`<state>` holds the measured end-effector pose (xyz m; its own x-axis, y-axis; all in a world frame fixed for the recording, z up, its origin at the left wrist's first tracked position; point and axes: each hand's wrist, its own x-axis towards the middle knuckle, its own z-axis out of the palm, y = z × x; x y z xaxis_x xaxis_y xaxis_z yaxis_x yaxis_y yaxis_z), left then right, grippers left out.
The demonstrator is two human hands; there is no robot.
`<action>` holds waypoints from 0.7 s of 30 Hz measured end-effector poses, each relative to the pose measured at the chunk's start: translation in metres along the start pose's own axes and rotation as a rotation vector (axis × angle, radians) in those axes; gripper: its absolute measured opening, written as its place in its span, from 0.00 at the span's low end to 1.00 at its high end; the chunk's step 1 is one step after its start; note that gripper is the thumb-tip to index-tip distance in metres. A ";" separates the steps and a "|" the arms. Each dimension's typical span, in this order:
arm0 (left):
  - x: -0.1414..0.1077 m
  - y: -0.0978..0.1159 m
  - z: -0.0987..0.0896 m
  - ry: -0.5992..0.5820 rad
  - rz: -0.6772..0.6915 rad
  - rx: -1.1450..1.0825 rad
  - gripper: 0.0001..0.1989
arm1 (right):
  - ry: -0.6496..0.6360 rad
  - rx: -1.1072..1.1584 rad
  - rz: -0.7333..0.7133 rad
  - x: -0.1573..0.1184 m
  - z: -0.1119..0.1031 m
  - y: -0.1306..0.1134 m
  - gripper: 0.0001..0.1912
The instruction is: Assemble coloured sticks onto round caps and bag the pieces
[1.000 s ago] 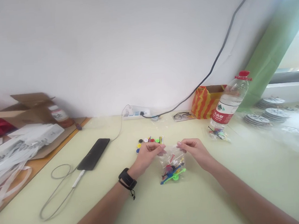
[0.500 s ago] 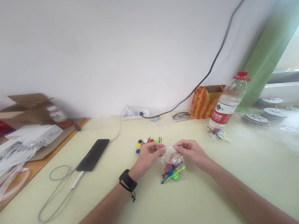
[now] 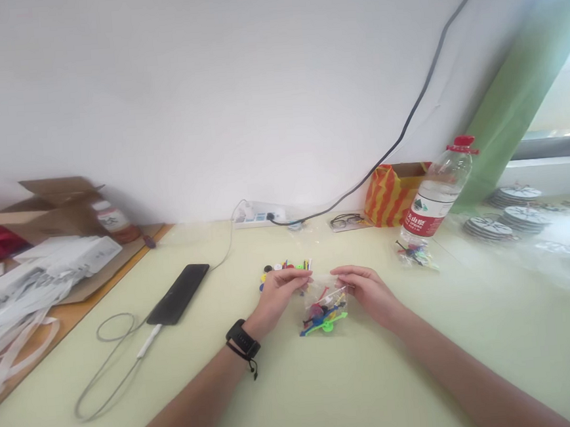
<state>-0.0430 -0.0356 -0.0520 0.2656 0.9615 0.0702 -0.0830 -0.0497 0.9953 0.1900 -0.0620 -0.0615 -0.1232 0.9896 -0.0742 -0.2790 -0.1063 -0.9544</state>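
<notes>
A small clear plastic bag (image 3: 326, 305) of colourful plastic pieces hangs between my hands, low over the table. Through its film show a green arrow-shaped piece (image 3: 328, 326), blue and red parts and a white stick. My left hand (image 3: 284, 297) pinches the bag's upper left edge between thumb and fingers; a black watch (image 3: 243, 340) is on that wrist. At the upper right edge, my right hand (image 3: 370, 290) grips the bag in the same way. Just behind my left hand lie small coloured pieces (image 3: 268, 269), black, white, yellow and blue, partly hidden by it.
A phone (image 3: 179, 294) with a charging cable lies to the left. Farther right stand a large water bottle (image 3: 434, 195), another filled bag (image 3: 416, 254) and stacks of round discs (image 3: 488, 227). Glasses (image 3: 347, 220) and a power strip (image 3: 258, 220) sit by the wall.
The bag has shifted slightly left and up, and its contents have moved with it. Both hands keep their pinch at the top, with only small finger movements.
</notes>
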 end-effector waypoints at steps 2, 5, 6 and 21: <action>-0.001 0.000 0.000 -0.007 0.012 -0.026 0.09 | -0.014 0.009 -0.024 0.001 0.000 0.002 0.14; -0.002 0.001 0.002 -0.011 0.045 -0.017 0.10 | -0.036 -0.017 -0.072 0.000 0.000 0.002 0.14; -0.002 0.001 0.003 -0.003 0.055 -0.002 0.10 | -0.033 -0.053 -0.087 0.000 0.001 0.002 0.15; -0.008 0.004 0.013 -0.076 0.107 0.088 0.14 | -0.179 -0.493 -0.206 -0.009 0.007 -0.013 0.16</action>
<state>-0.0333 -0.0467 -0.0482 0.3324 0.9263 0.1776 -0.0314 -0.1774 0.9836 0.1877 -0.0699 -0.0468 -0.2854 0.9486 0.1368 0.1585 0.1875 -0.9694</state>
